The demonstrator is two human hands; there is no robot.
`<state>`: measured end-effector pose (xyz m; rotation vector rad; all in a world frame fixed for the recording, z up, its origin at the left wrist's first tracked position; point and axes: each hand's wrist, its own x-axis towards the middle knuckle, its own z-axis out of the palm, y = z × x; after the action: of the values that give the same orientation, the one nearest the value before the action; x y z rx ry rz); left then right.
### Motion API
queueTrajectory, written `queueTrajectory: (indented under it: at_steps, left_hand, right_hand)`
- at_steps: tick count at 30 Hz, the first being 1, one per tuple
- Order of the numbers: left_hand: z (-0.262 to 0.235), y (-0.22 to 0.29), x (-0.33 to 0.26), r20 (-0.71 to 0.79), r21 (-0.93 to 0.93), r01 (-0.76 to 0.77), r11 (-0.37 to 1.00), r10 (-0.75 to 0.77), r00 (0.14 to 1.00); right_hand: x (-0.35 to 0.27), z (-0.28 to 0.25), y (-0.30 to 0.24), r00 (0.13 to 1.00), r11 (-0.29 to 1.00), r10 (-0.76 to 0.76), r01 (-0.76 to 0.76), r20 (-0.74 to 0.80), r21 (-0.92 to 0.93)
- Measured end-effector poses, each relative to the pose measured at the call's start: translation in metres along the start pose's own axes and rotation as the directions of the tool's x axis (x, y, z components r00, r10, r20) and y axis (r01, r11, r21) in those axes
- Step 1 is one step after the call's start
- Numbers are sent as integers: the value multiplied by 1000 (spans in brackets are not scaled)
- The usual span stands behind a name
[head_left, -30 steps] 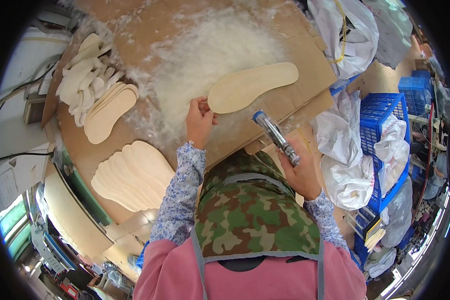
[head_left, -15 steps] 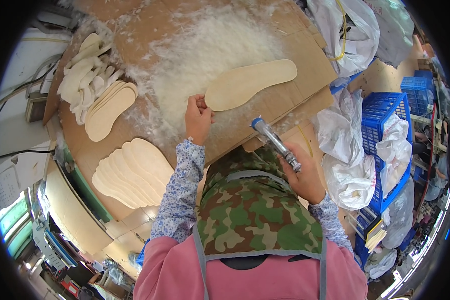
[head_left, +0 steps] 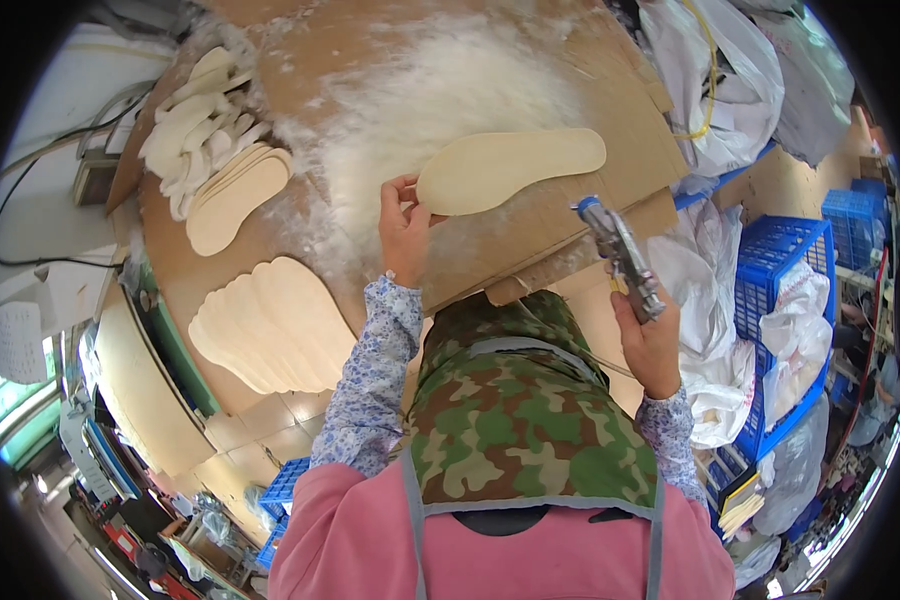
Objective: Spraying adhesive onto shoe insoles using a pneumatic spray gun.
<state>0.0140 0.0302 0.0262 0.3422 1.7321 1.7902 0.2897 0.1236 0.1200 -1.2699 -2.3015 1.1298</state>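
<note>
A pale cream insole (head_left: 510, 172) lies crosswise on the cardboard-covered table. My left hand (head_left: 404, 225) pinches the rounded left end of this insole, thumb and fingers at its edge. Out to the right, off the table's front edge, my right hand (head_left: 650, 340) is wrapped round a metal spray gun (head_left: 620, 255) with a blue ring at its front end. The gun tilts up and to the left, its front near the insole's right half but apart from it. A fanned row of insoles (head_left: 270, 330) lies to the left of my left forearm.
Further left are a small stack of insoles (head_left: 238, 200) and a loose heap of pale pieces (head_left: 195, 130). White fuzzy residue (head_left: 450, 90) coats the cardboard (head_left: 625, 120). Plastic bags (head_left: 715, 90) and a blue crate (head_left: 780, 240) stand to the right.
My right hand has moved to the right with the spray gun, which now points more steeply up. My left hand stays at the insole's end. The whole view has shifted slightly.
</note>
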Motion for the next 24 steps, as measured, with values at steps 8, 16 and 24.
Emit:
queueTrajectory:
  at_steps: [8,16,24]
  left_hand:
    - [-103,117,-36,-87,-97,-188,977,180,980]
    - [-228,158,-59,215,438,-17,899,-86,973]
    - [-280,2,25,227,609,-104,787,-47,973]
  right_hand:
    - [-1,0,-2,987,906,152,-119,-49,406]
    - [16,32,-18,986,927,-22,-43,168,372]
    - [18,58,-31,963,967,-135,78,231,242]
